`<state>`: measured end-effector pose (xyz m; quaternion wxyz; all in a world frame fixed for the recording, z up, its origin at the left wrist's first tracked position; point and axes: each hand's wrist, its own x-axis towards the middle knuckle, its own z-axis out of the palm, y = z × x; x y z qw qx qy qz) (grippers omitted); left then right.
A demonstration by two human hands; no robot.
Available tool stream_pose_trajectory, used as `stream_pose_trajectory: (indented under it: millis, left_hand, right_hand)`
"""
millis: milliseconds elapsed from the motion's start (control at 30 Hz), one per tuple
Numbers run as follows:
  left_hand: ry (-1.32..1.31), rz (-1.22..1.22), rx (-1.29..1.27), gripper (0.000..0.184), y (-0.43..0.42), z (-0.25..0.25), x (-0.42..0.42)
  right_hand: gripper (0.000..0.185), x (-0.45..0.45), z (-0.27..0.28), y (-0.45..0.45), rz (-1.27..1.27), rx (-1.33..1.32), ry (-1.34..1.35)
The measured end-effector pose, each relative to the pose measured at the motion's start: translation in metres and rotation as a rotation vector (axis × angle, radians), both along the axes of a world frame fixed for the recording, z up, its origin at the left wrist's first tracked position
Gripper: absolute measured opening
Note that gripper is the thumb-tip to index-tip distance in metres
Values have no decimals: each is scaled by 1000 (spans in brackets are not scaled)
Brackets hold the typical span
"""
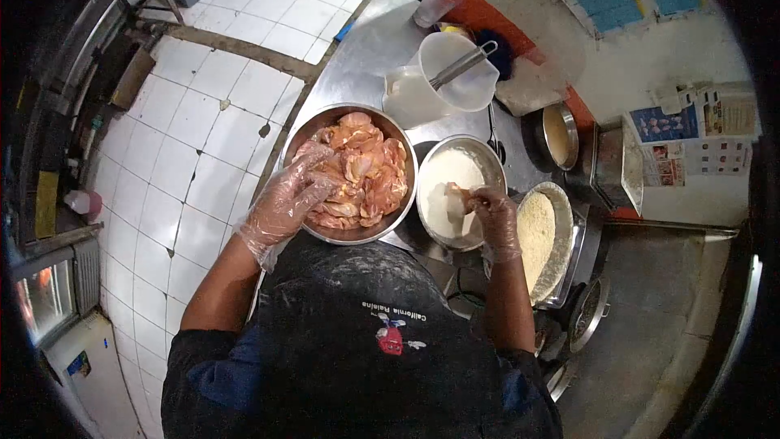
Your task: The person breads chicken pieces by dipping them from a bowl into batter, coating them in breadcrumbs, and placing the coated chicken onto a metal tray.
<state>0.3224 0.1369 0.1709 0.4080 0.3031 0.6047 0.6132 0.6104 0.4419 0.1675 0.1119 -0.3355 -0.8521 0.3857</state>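
Note:
Raw chicken pieces point(361, 162) fill a steel bowl point(413, 158) in front of me. My left hand point(284, 199), in a clear plastic glove, rests over the bowl's left side with fingers apart, its tips at the chicken. To the right, a second steel bowl point(501, 169) contains a white mixture point(448, 175); whether it is powder or liquid I cannot tell. My gloved right hand point(494, 215) is closed on a chicken piece point(457, 195) above that mixture. Its fingers partly cover the piece.
Beyond the bowls stand white plastic containers point(406, 102), with a whisk point(463, 65) in one. A bowl of pale yellow crumbs or flour point(536, 236) sits at the right. Farther back are another metal pot point(559, 136) and a clear cup point(437, 4). The steel table point(357, 57) runs along the wall.

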Motion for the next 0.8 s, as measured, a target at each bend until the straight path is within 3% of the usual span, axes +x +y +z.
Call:
stream_pose_trajectory:
  millis: [67, 133, 200, 267, 333, 367, 467, 667, 733, 800]
  left_hand:
    - [-13, -7, -1, 62, 0, 2, -1]
    - [50, 4, -1, 53, 1, 3, -2]
    - [73, -2, 1, 53, 3, 0, -2]
    - [97, -2, 5, 53, 5, -1, -2]
    - [173, -21, -6, 52, 6, 2, -2]
    - [174, -20, -7, 52, 5, 4, -3]
    - [108, -57, -34, 52, 3, 6, 0]
    - [50, -52, -64, 53, 3, 6, 2]
    - [28, -24, -53, 51, 2, 5, 4]
    - [41, -31, -43, 49, 3, 1, 4]
  right_hand:
    - [11, 2, 6, 8, -152, -202, 88]
    - [9, 6, -17, 23, -164, -116, 133]
    - [8, -2, -21, 22, -46, 500, -259]
    - [13, -6, -24, 18, -131, 395, -321]
    - [11, -8, -31, 17, 112, 495, -340]
    - [9, -3, -30, 15, 26, 553, -495]
    - [6, 2, -33, 11, -6, 578, -587]
    - [4, -5, 20, -6, -91, 334, -401]
    - [8, -8, 43, -14, -214, 148, -98]
    - [5, 1, 51, -6, -210, 204, -105]
